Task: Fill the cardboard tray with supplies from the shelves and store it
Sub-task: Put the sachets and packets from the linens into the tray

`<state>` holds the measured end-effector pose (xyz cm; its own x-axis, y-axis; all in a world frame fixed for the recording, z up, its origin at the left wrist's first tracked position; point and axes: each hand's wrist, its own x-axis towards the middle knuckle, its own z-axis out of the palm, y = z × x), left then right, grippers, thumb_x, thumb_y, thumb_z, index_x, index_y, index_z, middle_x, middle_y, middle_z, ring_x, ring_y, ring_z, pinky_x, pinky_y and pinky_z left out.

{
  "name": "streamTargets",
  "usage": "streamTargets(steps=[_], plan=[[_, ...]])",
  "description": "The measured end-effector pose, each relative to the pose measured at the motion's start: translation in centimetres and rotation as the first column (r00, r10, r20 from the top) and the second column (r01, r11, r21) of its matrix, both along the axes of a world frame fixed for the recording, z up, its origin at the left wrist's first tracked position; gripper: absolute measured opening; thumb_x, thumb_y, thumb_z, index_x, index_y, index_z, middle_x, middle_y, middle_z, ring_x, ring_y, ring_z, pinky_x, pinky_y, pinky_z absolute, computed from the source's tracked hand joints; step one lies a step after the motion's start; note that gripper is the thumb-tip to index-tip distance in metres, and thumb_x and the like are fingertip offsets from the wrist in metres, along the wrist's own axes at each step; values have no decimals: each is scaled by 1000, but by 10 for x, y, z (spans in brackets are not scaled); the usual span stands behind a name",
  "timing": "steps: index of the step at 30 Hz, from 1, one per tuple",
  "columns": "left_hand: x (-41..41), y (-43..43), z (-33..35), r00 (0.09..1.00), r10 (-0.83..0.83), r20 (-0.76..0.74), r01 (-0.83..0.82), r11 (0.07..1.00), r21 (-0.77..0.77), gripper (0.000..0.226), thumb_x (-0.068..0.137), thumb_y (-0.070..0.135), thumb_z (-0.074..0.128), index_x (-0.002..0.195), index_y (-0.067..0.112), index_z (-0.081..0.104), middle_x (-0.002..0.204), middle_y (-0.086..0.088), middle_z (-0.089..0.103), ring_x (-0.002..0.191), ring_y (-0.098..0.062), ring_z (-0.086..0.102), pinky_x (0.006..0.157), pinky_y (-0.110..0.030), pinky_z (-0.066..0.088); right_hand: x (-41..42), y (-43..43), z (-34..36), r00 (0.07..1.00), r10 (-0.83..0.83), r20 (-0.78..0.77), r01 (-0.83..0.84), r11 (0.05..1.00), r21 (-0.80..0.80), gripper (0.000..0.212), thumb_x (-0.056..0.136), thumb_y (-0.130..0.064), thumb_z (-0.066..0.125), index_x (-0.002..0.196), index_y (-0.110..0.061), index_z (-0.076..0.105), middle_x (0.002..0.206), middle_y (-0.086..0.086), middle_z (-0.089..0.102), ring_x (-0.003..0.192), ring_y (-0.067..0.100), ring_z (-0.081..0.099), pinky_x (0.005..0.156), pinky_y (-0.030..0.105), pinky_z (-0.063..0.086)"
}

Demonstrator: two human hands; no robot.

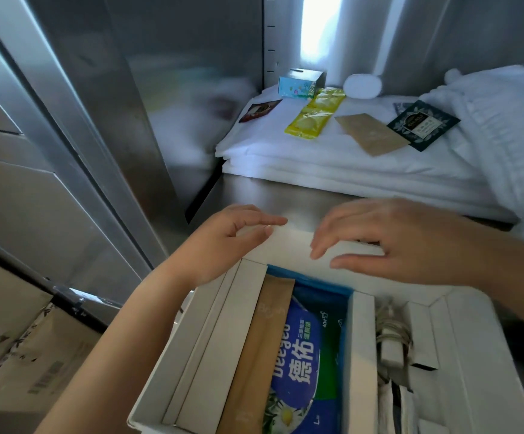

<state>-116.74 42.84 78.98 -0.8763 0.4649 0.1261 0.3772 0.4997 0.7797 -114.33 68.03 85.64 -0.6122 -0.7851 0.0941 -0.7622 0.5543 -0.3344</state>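
A white cardboard tray (210,349) with dividers fills the lower middle of the head view. It holds a blue wet-wipe pack (304,355), a brown paper sleeve (254,355) and a coiled cable with a white plug (392,339). My left hand (223,242) and my right hand (398,242) rest on the tray's far edge, fingers bent over a white packet or flap (289,245). Whether they grip it is unclear. On the shelf behind lie a yellow sachet (315,112), a tan envelope (371,133), a dark green tea packet (423,123) and a small light-blue box (300,84).
The steel shelf (270,195) carries folded white linen (332,164), a white towel (504,126), a white oval soap (362,86) and a dark red sachet (259,109). A steel cabinet wall (98,104) stands left. A taped cardboard box (29,355) sits at lower left.
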Motion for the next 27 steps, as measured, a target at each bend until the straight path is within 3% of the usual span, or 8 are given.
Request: streamTargets(steps=[3,7,10,12,17,21,27], plan=[[1,0,1,1000,11,6,-11,1000,10,26,97,25,52,117,32,65,106,8,66,108,-1,53,95,-19,39,-22,20,7,992,-123,-42,117,985,-131,21,89,-37,61,109,-31,66,111,-18,61,105,1,58,89,26,46],[1,-1,0,1000,7,10,-7,1000,-10,28,96,31,49,119,36,64,107,13,65,111,0,52,97,-22,40,-54,46,-9,956,-293,35,295,950,-101,37,80,-34,68,116,-37,60,117,-15,57,109,-3,52,94,22,46],[0,-2,-1,1000,8,15,-8,1000,-7,30,93,41,46,119,41,62,105,15,64,110,0,52,97,-27,41,-71,62,-31,932,-355,65,357,934,-16,43,78,-31,74,115,-43,54,119,-15,54,104,-24,42,84,0,35],[0,-3,-1,1000,8,19,-8,1000,-1,33,91,47,45,118,42,62,105,17,64,111,0,51,96,-27,41,-83,71,-45,924,-379,56,376,925,46,50,76,-27,77,116,-43,50,120,-13,54,98,-30,38,77,-6,29],[-1,-2,-2,1000,15,21,-15,1000,1,28,94,39,48,118,42,63,105,19,64,110,0,52,93,-18,39,-105,89,-75,868,-489,85,460,857,231,72,72,-35,79,134,-36,43,135,-11,46,110,-5,38,92,14,29],[0,-2,-1,1000,13,15,-13,1000,1,26,95,35,49,116,43,62,103,23,63,109,2,52,91,-13,38,-109,90,-89,803,-571,168,499,800,332,98,59,-45,85,142,-32,34,137,-9,43,107,2,37,89,21,33],[0,-2,-2,1000,19,13,-19,1000,-5,26,96,34,49,116,43,62,104,23,63,110,2,51,92,-13,37,-113,88,-96,808,-572,142,497,791,358,97,63,-41,84,144,-32,32,140,-8,42,104,1,36,85,19,31]])
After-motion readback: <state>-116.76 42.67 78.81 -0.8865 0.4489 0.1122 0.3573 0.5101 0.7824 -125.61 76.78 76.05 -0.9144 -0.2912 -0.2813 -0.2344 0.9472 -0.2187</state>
